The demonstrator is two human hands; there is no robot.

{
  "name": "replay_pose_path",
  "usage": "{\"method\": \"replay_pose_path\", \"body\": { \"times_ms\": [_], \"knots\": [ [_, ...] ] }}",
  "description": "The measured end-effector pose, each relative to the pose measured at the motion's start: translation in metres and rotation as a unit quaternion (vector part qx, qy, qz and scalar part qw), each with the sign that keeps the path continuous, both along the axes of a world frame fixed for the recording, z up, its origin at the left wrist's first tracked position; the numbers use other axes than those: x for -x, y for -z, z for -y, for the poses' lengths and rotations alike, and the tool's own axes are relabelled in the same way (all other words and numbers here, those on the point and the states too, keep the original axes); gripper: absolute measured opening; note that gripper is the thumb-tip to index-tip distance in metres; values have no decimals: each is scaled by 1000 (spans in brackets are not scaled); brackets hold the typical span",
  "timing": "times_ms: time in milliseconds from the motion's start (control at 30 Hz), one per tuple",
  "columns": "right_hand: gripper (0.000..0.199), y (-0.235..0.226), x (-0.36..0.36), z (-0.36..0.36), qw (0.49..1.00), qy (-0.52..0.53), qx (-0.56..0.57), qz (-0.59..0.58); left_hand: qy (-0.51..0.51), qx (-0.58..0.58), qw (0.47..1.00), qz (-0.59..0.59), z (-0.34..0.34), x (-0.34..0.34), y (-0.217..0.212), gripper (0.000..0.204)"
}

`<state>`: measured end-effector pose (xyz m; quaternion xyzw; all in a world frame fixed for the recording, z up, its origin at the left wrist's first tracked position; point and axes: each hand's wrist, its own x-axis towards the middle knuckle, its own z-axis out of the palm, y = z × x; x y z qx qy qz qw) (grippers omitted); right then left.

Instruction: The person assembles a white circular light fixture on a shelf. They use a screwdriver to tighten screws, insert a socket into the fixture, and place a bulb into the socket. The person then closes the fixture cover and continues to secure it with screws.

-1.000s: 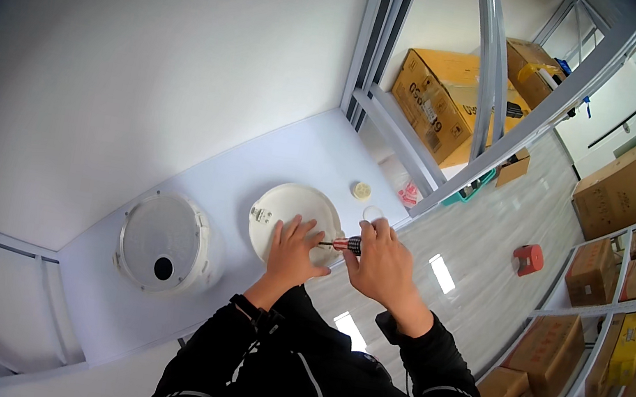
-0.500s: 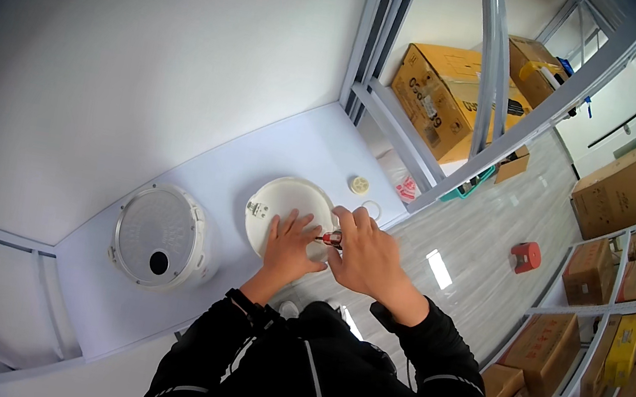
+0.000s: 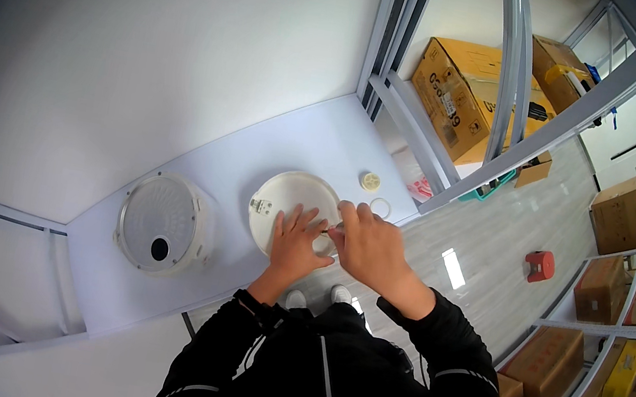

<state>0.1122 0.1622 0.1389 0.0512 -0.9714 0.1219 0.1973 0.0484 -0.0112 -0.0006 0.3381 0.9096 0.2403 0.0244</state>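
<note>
**Two hands on a round white disc**

The disc point(image 3: 293, 199) lies on the white table point(image 3: 200, 155). The left hand point(image 3: 296, 243) rests flat on it, fingers spread. The right hand point(image 3: 367, 244) is curled at its edge; what it pinches is hidden. A round fan point(image 3: 160, 222) sits well to the left.

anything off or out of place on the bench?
Nothing looks damaged or spilled. Both hands, left hand and right hand, rest on the round white dish. A small cream cap and a thin ring lie loose near the table edge. The round grille unit sits flat.
</note>
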Motion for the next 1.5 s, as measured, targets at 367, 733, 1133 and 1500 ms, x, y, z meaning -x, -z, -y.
{"method": "replay_pose_path", "body": {
  "times_ms": [367,733,1133,1500],
  "knots": [
    [31,-6,2,-20,998,-52,-11,35,-32,22,999,15,-9,-6,-5,85],
    [32,0,4,-26,995,-33,54,78,-58,28,997,44,-16,-9,-9,75],
    [35,-76,-39,-117,940,-13,293,-172,-118,68,991,-10,-56,-4,-31,90],
    [35,-52,-116,-208,914,-49,315,-250,-4,-5,996,-89,-176,-25,14,21]
  ]
}}
